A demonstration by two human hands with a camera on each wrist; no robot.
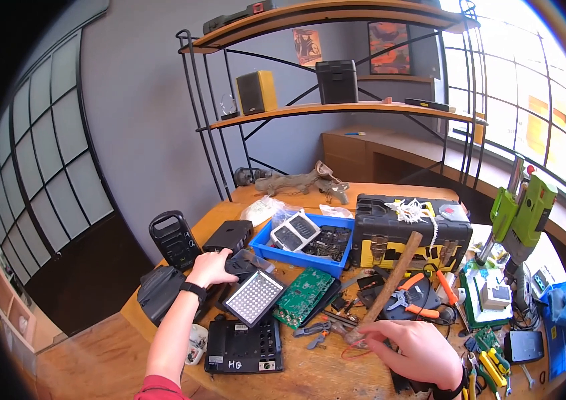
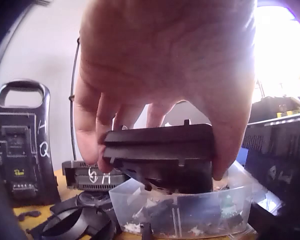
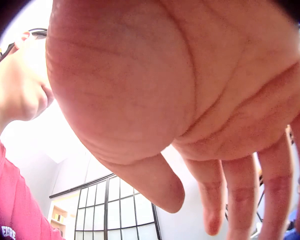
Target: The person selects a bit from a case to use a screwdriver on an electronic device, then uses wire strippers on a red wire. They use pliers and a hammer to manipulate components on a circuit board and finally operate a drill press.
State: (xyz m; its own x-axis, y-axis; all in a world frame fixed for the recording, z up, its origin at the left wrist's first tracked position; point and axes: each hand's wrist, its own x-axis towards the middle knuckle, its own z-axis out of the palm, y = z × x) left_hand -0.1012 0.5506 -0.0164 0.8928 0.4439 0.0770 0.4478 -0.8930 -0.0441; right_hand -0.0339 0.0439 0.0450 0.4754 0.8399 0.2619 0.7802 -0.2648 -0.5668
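- Left hand (image 1: pixel 208 269): fingers and thumb clamped on a black plastic housing (image 2: pixel 160 145) between them; clear plastic bin (image 2: pixel 190 219) below.
- Right hand (image 1: pixel 421 350): fingers apart, holding nothing, worktop (image 1: pixel 346 379) beneath.
- Probably moving the housing; next likely calls for firm grip, clearing the bin.

One held part (image 2: pixel 160 145), one drill press (image 1: pixel 529 215); two pictures (image 1: pixel 307 47) (image 1: pixel 390 48)

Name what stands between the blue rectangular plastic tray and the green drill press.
In the head view, a rectangular black-and-yellow toolbox stands between the blue tray and the green drill press.
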